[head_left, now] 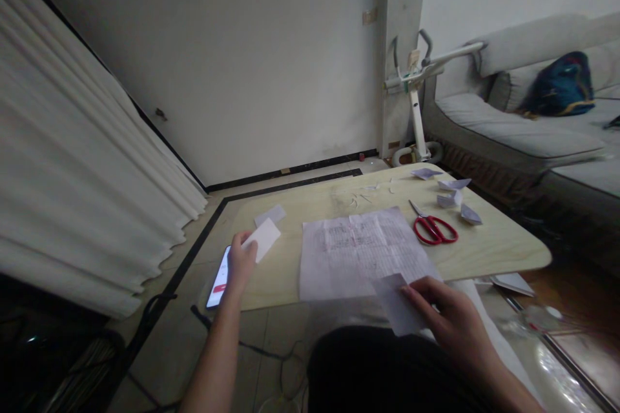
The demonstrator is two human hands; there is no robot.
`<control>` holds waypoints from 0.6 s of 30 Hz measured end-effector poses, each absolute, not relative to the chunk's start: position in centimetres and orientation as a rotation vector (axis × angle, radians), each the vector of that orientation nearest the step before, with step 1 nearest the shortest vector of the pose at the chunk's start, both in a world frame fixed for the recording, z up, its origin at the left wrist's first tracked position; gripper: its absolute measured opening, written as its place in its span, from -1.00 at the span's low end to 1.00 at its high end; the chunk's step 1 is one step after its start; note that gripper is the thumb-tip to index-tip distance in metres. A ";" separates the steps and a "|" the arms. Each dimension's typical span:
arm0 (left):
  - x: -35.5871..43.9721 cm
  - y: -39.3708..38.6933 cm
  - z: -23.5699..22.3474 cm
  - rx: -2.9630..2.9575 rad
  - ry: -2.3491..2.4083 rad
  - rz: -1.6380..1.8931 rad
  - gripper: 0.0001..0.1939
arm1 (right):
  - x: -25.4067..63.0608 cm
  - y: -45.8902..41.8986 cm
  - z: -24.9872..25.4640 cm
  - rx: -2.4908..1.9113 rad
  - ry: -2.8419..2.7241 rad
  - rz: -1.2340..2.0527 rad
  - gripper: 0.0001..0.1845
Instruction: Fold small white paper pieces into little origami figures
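My left hand (242, 261) is closed on a small white piece of paper (264, 239), above the table's left end. Just beyond it another paper piece (271, 215) lies on the tabletop. A phone (219, 279) with a lit screen rests at the table's left edge, partly behind my left wrist. Near the front edge, my right hand (448, 313) pinches a second rectangular piece of paper (400, 303) between thumb and fingers. A large creased sheet with writing (363, 251) lies flat between my hands. Red-handled scissors (433, 227) lie to its right, blades partly apart.
Several folded paper shapes (450, 199) sit at the table's (508, 239) far right. Thin paper scraps (358, 199) lie near the back. Beyond are a white exercise machine (415, 110), a sofa (523, 132) with a blue bag (564, 85), and a curtain (87, 142) at left.
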State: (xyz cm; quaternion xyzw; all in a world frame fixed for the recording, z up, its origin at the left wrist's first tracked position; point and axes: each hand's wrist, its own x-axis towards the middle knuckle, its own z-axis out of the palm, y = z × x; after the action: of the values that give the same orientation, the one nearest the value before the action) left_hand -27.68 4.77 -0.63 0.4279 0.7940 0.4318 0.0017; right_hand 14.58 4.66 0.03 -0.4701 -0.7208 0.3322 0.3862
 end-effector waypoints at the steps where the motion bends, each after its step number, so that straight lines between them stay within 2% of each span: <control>1: -27.6 4.9 -0.6 1.335 2.492 1.365 -0.70 | 14.6 4.6 0.1 -1.199 -1.831 0.844 -0.59; 7: -27.2 5.6 -0.6 1.339 2.512 1.352 -0.74 | 14.5 4.6 0.2 -1.197 -1.813 0.877 -0.58; 12: -27.6 6.0 -0.5 1.393 2.535 1.191 -0.77 | 14.6 4.7 -0.3 -1.198 -1.808 0.858 -0.61; 18: -32.5 5.0 2.6 1.430 2.530 1.007 -0.76 | 14.8 4.7 -0.4 -1.212 -1.825 0.859 -0.64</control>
State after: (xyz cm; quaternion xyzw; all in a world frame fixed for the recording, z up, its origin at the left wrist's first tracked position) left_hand -32.46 4.98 2.56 0.4647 0.8222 0.3272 0.0328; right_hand 14.78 4.70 -0.43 -0.4755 -0.7160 0.3369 0.3843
